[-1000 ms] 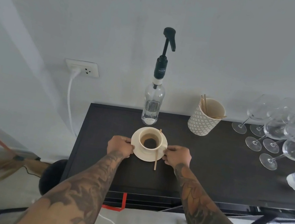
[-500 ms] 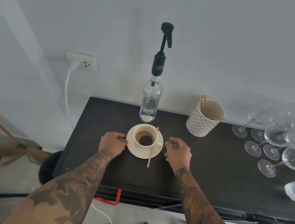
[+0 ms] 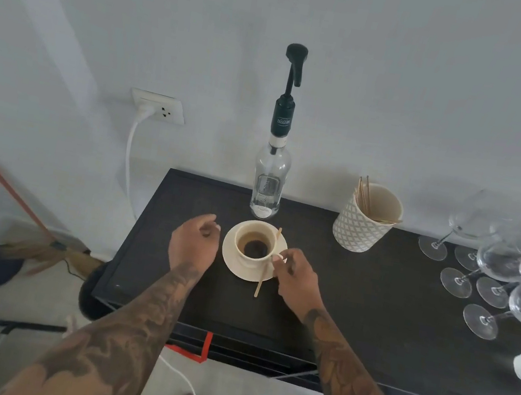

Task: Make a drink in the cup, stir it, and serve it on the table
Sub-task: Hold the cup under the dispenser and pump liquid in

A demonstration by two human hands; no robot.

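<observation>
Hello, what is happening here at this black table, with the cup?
A person is serving a drink. The cup, holding dark liquid, stands on its saucer on the black table, with a wooden stirrer lying across the saucer's rim. The right hand is at the cup's handle, fingers curled; whether it grips is unclear. The left hand hovers beside the saucer, holding nothing. A pump bottle stands behind.

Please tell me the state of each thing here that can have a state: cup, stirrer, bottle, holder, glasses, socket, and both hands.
cup: upright on its saucer, holds dark drink
stirrer: lies across the saucer, beside the cup
pump bottle: upright, nearly empty
stick holder: upright, a few sticks inside
wine glasses: empty, some lying tipped
wall socket: white plug inserted
left hand: loosely curled, holds nothing
right hand: fingers at the cup handle
</observation>
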